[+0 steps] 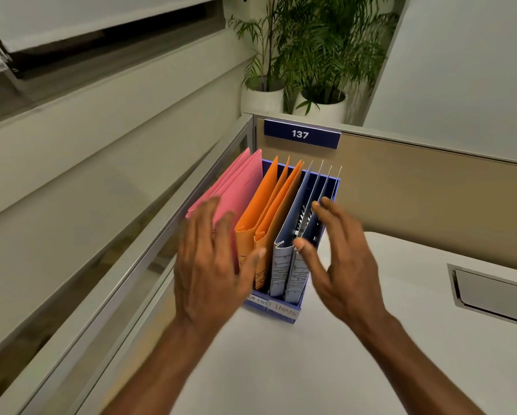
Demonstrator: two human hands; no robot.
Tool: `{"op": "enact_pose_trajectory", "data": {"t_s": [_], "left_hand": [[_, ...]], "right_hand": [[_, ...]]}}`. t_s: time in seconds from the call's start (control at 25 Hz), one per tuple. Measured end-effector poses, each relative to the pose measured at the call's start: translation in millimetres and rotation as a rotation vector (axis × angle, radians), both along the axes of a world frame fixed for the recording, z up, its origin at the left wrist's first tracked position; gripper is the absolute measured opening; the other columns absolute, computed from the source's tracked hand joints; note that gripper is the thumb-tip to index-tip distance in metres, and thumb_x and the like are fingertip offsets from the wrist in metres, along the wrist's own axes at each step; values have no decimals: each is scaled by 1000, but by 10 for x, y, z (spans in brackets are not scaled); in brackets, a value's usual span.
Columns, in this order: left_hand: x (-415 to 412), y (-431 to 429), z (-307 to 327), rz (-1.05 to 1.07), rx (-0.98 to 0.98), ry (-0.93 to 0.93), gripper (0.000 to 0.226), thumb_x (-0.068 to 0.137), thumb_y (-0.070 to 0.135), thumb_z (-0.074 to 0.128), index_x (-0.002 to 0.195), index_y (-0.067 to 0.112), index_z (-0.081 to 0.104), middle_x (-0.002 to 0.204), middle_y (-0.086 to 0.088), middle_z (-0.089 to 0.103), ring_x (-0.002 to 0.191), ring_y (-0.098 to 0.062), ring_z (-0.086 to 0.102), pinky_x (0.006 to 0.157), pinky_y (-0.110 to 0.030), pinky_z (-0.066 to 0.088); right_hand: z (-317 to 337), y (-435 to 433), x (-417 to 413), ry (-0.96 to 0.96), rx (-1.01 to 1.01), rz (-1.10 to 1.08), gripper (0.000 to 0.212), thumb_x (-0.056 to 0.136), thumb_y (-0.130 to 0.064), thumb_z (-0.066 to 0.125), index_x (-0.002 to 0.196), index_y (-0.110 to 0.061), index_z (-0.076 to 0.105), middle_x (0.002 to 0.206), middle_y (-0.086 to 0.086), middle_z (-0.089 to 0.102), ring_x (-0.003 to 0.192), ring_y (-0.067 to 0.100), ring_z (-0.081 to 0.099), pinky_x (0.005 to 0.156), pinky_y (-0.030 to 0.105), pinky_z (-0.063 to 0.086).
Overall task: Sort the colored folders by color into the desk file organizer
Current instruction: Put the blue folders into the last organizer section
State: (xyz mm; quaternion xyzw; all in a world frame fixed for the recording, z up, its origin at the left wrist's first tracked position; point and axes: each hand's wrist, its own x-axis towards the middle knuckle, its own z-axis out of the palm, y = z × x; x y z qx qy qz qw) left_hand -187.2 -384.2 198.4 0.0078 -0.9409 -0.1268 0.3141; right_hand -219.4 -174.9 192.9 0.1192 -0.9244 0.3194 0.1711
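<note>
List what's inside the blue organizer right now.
The blue organizer holds pink folders, orange folders and blue folders, grouped by color. The left hand covers the lower pink folders; the organizer's floor is hidden.

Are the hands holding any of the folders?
No clear grip. The left hand is spread open over the pink folders; the right hand's thumb touches a blue folder's near edge.

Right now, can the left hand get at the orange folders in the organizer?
Probably yes. The left hand is open beside the pink folders, its thumb already near the orange folders, whose top edges stand free above the organizer. Nothing covers them.
</note>
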Motion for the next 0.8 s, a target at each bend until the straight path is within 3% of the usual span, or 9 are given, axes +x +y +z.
{"op": "enact_pose_trajectory", "data": {"t_s": [0.12,0.24,0.32,0.4,0.48,0.6,0.8], "left_hand": [[-146,-359,76,60,-111,-311,110,86,70,63,164,8,16,174,-19,3,162,-36,2,130,-51,14],[-194,-533,-57,25,-348,-462,125,88,66,65,163,5,-15,170,-21,-21,159,-36,-18,131,-50,-4],[-181,-546,-119,5,-340,-516,128,87,63,69,162,5,-16,170,-21,-21,158,-36,-18,131,-48,-5],[-159,-516,-159,-29,-296,-517,124,87,59,71,164,7,-12,172,-18,-18,159,-34,-16,132,-47,-4],[-159,-482,-201,-55,-292,-478,120,86,57,72,165,9,-4,173,-17,-11,160,-34,-11,132,-49,2],[-165,-453,-270,-80,-325,-453,119,85,57,72,165,9,-1,173,-19,-6,161,-37,-8,132,-52,5],[-172,-468,-394,-109,-359,-389,122,83,61,70,164,8,-4,173,-22,-5,160,-38,-7,127,-52,-5]], "right_hand": [[-23,-236,257,-72,165,61,74,104,-61,41,167,-23,32,177,8,25,163,29,25,127,50,33],[-89,-400,371,-113,289,76,79,102,-65,29,169,-24,21,177,6,5,165,33,12,131,53,19],[-130,-458,406,-66,371,50,81,100,-64,33,168,-19,28,174,12,10,162,41,20,126,52,17],[-161,-493,406,-8,452,16,87,93,-60,59,164,-14,38,171,22,28,157,47,29,120,56,21],[-189,-515,378,-9,529,-2,101,84,-56,79,166,-16,35,171,25,27,157,48,24,121,56,19],[-245,-578,354,-28,598,-4,108,85,-56,79,169,-22,20,173,21,3,159,42,2,126,53,7],[-307,-660,324,1,607,-24,111,86,-58,76,170,-25,12,172,17,-7,162,44,4,129,55,4]]}}
